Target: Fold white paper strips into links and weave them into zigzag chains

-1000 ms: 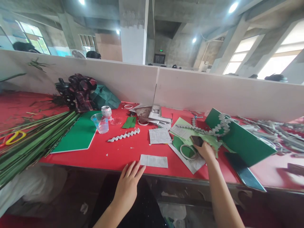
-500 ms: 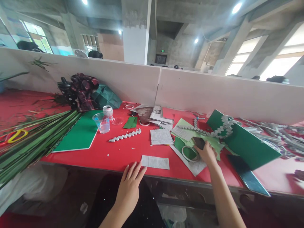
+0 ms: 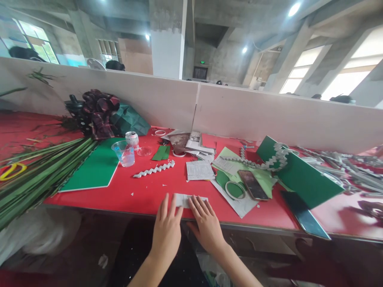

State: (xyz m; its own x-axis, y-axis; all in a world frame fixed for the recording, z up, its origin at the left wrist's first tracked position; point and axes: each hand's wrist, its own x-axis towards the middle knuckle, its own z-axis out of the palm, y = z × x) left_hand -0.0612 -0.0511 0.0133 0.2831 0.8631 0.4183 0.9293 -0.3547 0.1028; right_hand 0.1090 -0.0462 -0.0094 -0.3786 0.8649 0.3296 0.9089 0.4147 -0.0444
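A small printed paper strip lies flat at the front edge of the red table. My right hand rests on its right part, fingers stretched out flat. At the strip's left end is my left hand, open with its fingers spread. A smartphone lies face up on light green paper, right of a roll of tape. Behind the strip is a stack of printed paper pieces. A folded zigzag paper chain lies to the left, and a longer zigzag chain leans over a green board.
Left are long green leaves, yellow-handled scissors, a green board, a plastic cup and a can. A dark tablet-like slab overhangs the front edge at right. A white partition stands behind.
My right hand has let go of the smartphone, which now lies flat, and has moved left onto the paper strip. My left hand stays near the strip's left end. The view has shifted slightly.
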